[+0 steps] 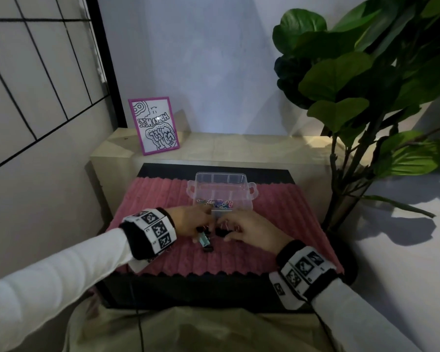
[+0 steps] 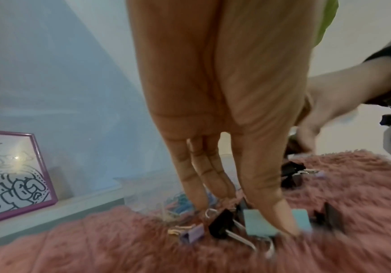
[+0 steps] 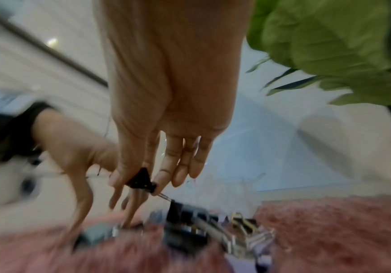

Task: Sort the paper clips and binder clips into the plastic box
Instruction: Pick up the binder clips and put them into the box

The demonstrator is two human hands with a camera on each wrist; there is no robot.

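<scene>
The plastic box (image 1: 222,190) stands open on the surface just beyond both hands; the right hand (image 3: 166,114) pinches a black binder clip (image 3: 140,178); the left hand (image 2: 222,118), fingers straight, presses a teal binder clip (image 2: 258,224) on the rug.

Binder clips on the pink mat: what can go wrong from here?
1. The right hand pinches a small black binder clip at the fingertips; it could slip.
2. The left hand presses on the teal binder clip among crowded clips; neighbours may scatter into the pink mat.
3. Both hands work close together, so they may collide.
</scene>
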